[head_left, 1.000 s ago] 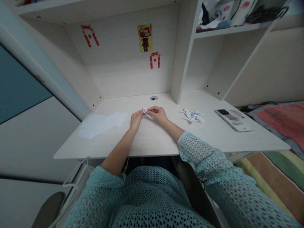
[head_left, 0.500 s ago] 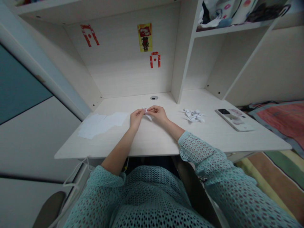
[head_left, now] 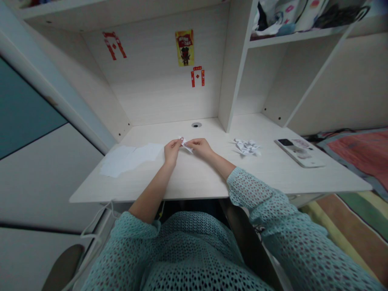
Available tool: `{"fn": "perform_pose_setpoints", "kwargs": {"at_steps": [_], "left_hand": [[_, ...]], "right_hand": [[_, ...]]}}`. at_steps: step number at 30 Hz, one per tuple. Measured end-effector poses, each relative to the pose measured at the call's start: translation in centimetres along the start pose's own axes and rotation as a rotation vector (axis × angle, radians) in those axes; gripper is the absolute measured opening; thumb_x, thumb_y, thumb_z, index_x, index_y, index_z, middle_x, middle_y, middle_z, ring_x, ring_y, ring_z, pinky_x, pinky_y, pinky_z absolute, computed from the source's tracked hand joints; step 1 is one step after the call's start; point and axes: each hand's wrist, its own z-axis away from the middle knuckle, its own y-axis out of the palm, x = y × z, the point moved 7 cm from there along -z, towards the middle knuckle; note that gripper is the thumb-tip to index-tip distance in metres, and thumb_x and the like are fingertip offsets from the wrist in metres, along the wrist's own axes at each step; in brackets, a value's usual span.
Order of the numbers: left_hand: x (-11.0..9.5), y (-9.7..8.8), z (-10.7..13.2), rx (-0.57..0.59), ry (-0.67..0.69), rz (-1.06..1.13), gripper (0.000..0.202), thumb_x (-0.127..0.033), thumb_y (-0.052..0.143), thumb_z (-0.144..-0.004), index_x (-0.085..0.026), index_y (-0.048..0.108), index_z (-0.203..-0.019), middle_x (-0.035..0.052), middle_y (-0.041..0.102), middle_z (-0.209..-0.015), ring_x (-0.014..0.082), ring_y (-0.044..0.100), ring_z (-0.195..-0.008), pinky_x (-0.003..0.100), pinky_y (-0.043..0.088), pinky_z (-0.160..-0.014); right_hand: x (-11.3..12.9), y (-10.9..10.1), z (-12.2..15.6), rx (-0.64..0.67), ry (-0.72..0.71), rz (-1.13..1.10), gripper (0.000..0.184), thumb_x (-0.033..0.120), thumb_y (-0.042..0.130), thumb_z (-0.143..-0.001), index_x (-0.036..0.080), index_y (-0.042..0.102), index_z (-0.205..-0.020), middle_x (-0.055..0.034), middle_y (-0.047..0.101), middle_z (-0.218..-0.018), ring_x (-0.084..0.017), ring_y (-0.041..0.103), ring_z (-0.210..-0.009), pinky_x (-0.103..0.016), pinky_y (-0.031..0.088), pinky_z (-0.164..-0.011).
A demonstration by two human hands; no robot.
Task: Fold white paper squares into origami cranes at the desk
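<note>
A small folded piece of white paper (head_left: pixel 186 145) is pinched between my left hand (head_left: pixel 172 151) and my right hand (head_left: pixel 200 147), just above the middle of the pale wood desk (head_left: pixel 194 178). Fingertips of both hands grip it from either side. Its exact folded shape is too small to tell. To the left of my left hand lie loose flat white paper sheets (head_left: pixel 130 159). To the right of my right hand sits a small heap of crumpled or folded white paper (head_left: pixel 247 147).
A smartphone (head_left: pixel 298 152) in a pale case lies on the desk's right side. Shelf panels rise behind and right of the desk, with red paper decorations on the back panel. A striped rug lies on the floor at right, and cables hang below the front edge.
Both hands and the folded paper have shifted slightly down and left, and the hands sit a little lower over the desk. The grip on the paper stays.
</note>
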Motion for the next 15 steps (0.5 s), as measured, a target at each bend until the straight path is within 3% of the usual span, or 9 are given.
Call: {"fn": "perform_pose_setpoints", "kwargs": {"at_steps": [15], "left_hand": [[-0.04, 0.24, 0.14, 0.053, 0.027, -0.042, 0.034, -0.050, 0.063, -0.068, -0.016, 0.065, -0.068, 0.0026, 0.062, -0.068, 0.0135, 0.054, -0.068, 0.022, 0.036, -0.058]], "right_hand": [[0.10, -0.04, 0.34, -0.007, 0.053, 0.015, 0.034, 0.044, 0.070, -0.060, 0.013, 0.072, -0.071, -0.0043, 0.065, -0.063, -0.010, 0.047, -0.053, -0.024, 0.033, -0.053]]}}
